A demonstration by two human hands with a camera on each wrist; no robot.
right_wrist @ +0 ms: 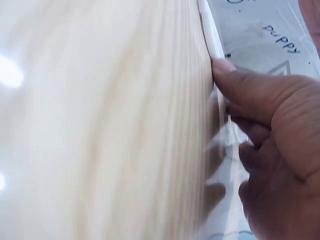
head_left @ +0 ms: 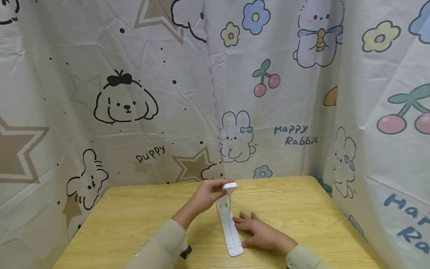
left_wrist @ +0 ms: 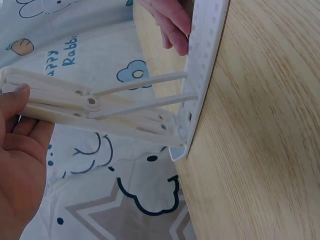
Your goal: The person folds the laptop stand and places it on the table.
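We see a little nook with cloth walls [head_left: 188, 93], but we can't tell if it's in a home. A puppy [head_left: 126, 107], rabbits [head_left: 236, 139] and cherries [head_left: 260, 90] decorate the frame's upper part; a yellow wooden surface [head_left: 141, 209] sits below.

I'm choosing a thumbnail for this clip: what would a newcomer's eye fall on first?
Probably the backdrop behind the table, printed with cartoon puppies and rabbits. Next, the white folding stand on the table, its upper part raised and held by the left hand, while the right hand touches the edge of its base.
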